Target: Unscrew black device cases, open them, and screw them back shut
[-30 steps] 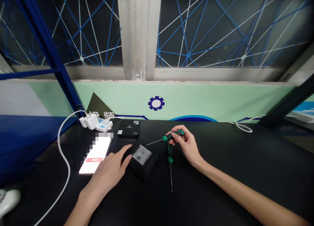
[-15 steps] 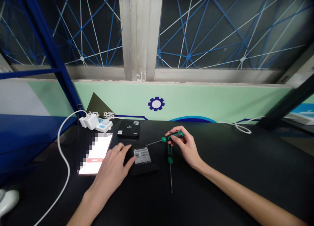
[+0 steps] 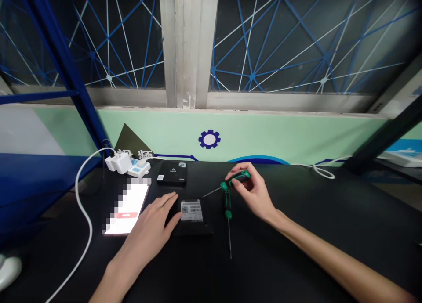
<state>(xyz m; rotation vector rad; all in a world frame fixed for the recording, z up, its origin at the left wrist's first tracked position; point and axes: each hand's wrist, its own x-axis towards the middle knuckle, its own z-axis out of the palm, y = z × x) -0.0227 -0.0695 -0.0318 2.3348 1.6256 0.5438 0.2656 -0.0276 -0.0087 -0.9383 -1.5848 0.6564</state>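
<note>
My right hand point(image 3: 252, 191) grips a green-and-black screwdriver point(image 3: 239, 178) by its handle. Its shaft slants left and down, with the tip close to the far right corner of a flat black box point(image 3: 194, 229); whether it touches I cannot tell. The box bears a white printed label point(image 3: 192, 211) and lies on the dark table. My left hand point(image 3: 156, 217) rests at the box's left side, fingers stretched out and thumb apart by the label's edge. A second green-and-black screwdriver point(image 3: 227, 202) lies just below the held one, shaft pointing toward me.
Behind the box sits another black box point(image 3: 172, 172) with small stickers. A bright-screened tablet or phone point(image 3: 130, 206) lies left, partly beneath my left forearm's line. White plugs and a power strip point(image 3: 128, 163) trail a white cable point(image 3: 87, 219). A white object point(image 3: 9, 270) stands far left.
My right hand and its screwdriver have shifted slightly right, the tip moving a little right along the box's far corner. My left hand stays beside the box, its fingers a little straighter.
</note>
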